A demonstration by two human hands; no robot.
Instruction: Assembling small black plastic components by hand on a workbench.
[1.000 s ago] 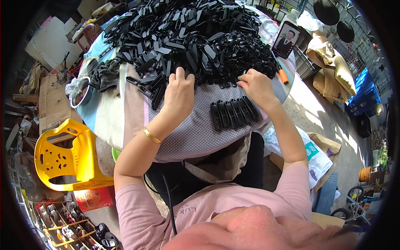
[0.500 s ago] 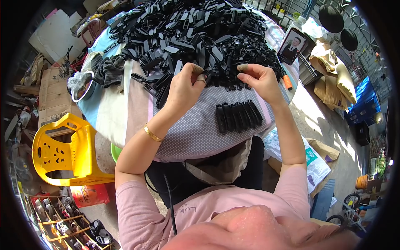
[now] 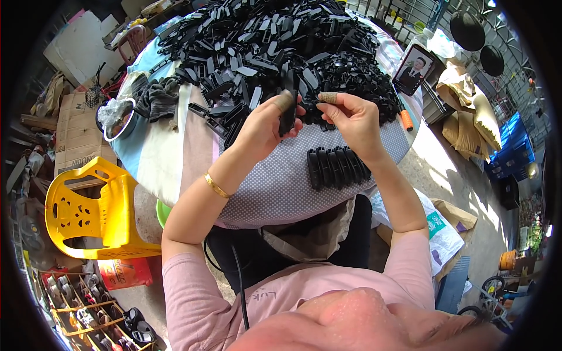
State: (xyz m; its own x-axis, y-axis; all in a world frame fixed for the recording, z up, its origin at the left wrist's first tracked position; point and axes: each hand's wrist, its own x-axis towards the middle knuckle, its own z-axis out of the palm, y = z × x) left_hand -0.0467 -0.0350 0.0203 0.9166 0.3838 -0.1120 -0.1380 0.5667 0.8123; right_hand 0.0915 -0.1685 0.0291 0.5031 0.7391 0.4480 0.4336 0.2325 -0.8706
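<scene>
Upright between thumb and fingers, my left hand (image 3: 257,130) grips a long narrow black plastic piece (image 3: 287,120). My right hand (image 3: 356,120) is just beside it, thumb and taped forefinger pinched together; anything between those fingertips is too small to make out. Both hands are over the near edge of a large heap of black plastic pieces (image 3: 252,44), with smaller black parts (image 3: 357,76) piled at its right. Below my right hand, several similar black pieces (image 3: 336,168) lie side by side in a row on the dotted cloth (image 3: 275,202).
Dark gloves (image 3: 157,100) and a bowl with a plastic bag (image 3: 121,124) sit at the table's left. An orange-handled tool (image 3: 406,120) and a propped screen (image 3: 413,68) stand at its right. A yellow chair (image 3: 96,213) is left of me.
My left hand has turned and now shows the long black piece upright in its fingers. My right hand has moved slightly left, its fingers closing into a pinch.
</scene>
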